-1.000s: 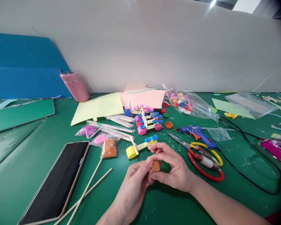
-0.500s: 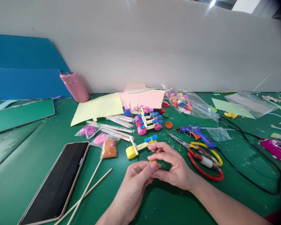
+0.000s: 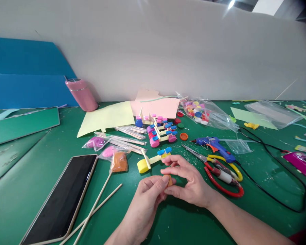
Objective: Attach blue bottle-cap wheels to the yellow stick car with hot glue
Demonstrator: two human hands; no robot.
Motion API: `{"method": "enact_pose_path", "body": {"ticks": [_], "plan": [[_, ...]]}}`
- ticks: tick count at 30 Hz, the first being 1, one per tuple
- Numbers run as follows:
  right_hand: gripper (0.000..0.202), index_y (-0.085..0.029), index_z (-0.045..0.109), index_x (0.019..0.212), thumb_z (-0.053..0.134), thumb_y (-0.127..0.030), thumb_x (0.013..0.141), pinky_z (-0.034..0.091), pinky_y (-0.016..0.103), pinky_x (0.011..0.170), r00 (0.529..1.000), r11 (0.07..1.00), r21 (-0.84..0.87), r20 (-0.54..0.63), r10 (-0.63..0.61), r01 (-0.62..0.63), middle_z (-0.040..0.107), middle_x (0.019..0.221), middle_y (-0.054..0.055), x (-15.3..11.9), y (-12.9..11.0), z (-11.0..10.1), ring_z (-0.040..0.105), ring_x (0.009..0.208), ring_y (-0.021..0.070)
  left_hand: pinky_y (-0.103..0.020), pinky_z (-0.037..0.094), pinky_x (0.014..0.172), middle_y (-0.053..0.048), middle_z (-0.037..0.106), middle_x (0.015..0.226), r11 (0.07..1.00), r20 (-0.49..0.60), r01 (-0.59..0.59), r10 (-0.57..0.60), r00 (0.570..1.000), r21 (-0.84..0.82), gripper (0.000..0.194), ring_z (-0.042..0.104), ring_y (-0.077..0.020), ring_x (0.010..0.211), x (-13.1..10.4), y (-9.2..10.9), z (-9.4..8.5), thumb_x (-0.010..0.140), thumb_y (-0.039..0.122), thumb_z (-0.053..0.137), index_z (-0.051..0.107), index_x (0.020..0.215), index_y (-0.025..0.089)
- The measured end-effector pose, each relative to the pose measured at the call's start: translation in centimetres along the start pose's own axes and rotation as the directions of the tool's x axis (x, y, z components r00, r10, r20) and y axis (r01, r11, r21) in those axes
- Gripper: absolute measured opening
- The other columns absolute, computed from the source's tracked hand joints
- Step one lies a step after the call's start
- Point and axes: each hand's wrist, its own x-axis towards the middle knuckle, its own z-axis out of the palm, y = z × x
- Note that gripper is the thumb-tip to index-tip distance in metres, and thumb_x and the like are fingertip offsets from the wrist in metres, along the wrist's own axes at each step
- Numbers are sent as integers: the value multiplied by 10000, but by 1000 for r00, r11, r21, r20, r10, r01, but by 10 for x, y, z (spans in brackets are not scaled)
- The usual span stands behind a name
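Observation:
My left hand (image 3: 151, 192) pinches a small piece of orange clay (image 3: 169, 180) between thumb and fingers. Close on its right, my right hand (image 3: 187, 178) has its fingers curved and apart around the piece, with a gap between thumb and forefinger. Just beyond both hands lies a small yellow model (image 3: 142, 166) with blue pieces on top and a light stick across it. Several similar pink and blue models (image 3: 154, 141) stand farther back. A bagged lump of orange clay (image 3: 119, 162) lies left of the hands.
A phone (image 3: 61, 197) and two crossed sticks (image 3: 96, 208) lie at the left. Scissors (image 3: 224, 173) and a blue glue gun (image 3: 215, 146) with a black cord are at the right. Farther back are a pink bottle (image 3: 83, 95) and a bag of bottle caps (image 3: 197, 111).
The fingers of my right hand have parted slightly from the orange piece, and more of it shows. My left hand stays nearly in place.

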Motion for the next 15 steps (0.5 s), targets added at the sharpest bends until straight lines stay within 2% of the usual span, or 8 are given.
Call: {"method": "enact_pose_path", "body": {"ticks": [7,12,15], "plan": [[299,-245,626,1027,674,-238,732,452,339,867,1000,1000,-9,6,-5,5,522,1138,63,0,-1,1,511,1054,208,-221,306,540,3,533,530,998,35,5,-7,999,61,215,375,-81,533,1,-1,-1,680,322,687,677,599,123],[471,-244,569,1128,717,-261,680,433,354,906,999,999,31,39,18,-19,494,1165,76,1,-4,0,480,1102,221,-205,328,539,-10,591,584,999,4,-13,13,1000,40,160,416,-84,562,1,1,0,657,292,709,713,646,133],[459,-239,584,1105,720,-285,669,427,361,905,999,999,50,51,6,-9,475,1188,80,1,-5,-1,472,1109,232,-191,311,503,3,578,566,1000,7,-19,19,1000,22,139,387,-70,532,0,2,2,665,274,704,715,638,138]]}}
